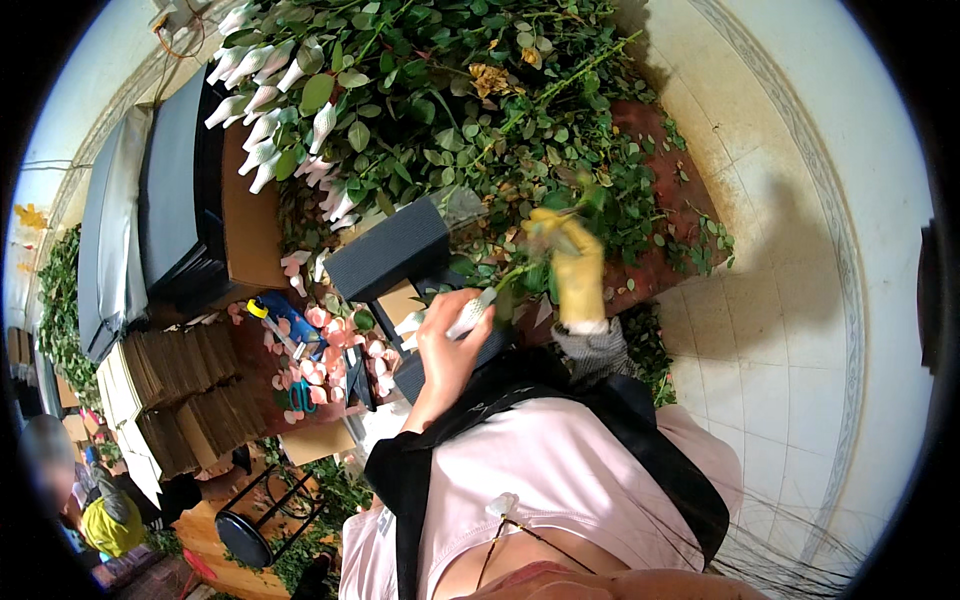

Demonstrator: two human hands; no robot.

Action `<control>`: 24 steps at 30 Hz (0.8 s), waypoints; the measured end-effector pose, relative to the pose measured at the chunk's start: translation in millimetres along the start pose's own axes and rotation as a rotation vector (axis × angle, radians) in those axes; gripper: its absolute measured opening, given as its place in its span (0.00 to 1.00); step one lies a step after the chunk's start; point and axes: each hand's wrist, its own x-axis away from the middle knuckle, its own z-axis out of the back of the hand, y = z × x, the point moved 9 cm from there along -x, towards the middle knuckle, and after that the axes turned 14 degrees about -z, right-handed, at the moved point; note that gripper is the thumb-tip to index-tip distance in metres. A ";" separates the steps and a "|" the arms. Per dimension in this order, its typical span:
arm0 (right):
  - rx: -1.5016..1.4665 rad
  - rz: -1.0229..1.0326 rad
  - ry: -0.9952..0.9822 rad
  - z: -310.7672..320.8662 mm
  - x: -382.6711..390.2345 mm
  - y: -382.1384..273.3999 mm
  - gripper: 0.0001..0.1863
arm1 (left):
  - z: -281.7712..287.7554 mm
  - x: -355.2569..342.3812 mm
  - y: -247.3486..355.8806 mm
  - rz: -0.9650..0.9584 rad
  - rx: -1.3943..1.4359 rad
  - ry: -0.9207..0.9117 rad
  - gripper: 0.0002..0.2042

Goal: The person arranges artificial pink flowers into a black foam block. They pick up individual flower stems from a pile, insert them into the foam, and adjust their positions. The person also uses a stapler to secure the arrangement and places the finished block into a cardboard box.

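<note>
My bare left hand (447,340) is closed around the head of a rose, whose bud sits in a white foam net (468,318). From the bud a green stem (513,273) slants up and right to my right hand (574,265), which wears a yellow glove. Motion blurs the gloved fingers, but they look curled round the stem, with leaves showing just beyond them. Below my left hand lies a dark ribbed block (490,345), partly hidden by hand and apron. A similar dark grey ribbed block (388,248) stands just beyond my left hand.
A big heap of leafy roses (430,110) covers the far side of the red table (690,205), netted buds (262,130) at its left. Pink petals (315,345), teal-handled scissors (301,396), stacked cardboard (190,390) and black sheets (180,190) lie leftward. Another person (110,510) is at lower left.
</note>
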 end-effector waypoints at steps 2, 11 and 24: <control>0.088 -0.059 0.116 78.9 -33.4 9.7 0.23 | 23.9 10.2 -5.9 -0.017 -0.020 0.056 0.13; -1.187 0.020 -0.370 161.8 -74.6 -67.8 0.23 | 52.2 -9.5 -43.4 0.184 0.296 0.111 0.22; 1.358 0.939 -0.205 -67.7 -23.4 -36.6 0.16 | 58.9 11.4 -147.8 0.155 0.141 -0.054 0.30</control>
